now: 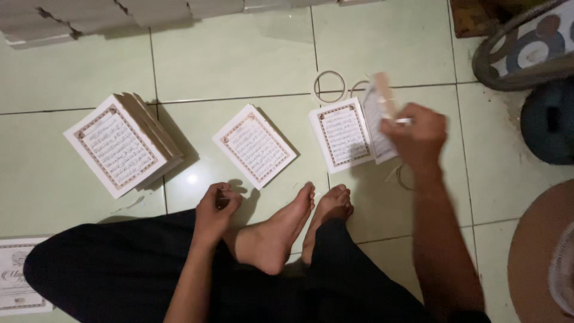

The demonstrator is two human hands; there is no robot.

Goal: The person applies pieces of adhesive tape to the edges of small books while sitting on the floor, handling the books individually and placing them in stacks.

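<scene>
Trousers [119, 269] of black cloth and bare feet [281, 230] fill the lower frame. The left hand [214, 210], fingers curled together, rests at the knee. Mid-frame on glossy pale-green tiles [239, 60] lie a thick booklet stack [122, 143] and two thin booklets [254, 145], white with ornate brown borders. At right, the right hand [417, 139] pinches a blurred white sheet [376, 122]. Rubber rings [330, 87] lie beyond.

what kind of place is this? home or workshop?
Probably a home floor used for hand assembly, not a workshop. Pale green floor tiles, bare feet, and stacks of printed booklets laid on the floor. The right hand lifts one sheet.
</scene>
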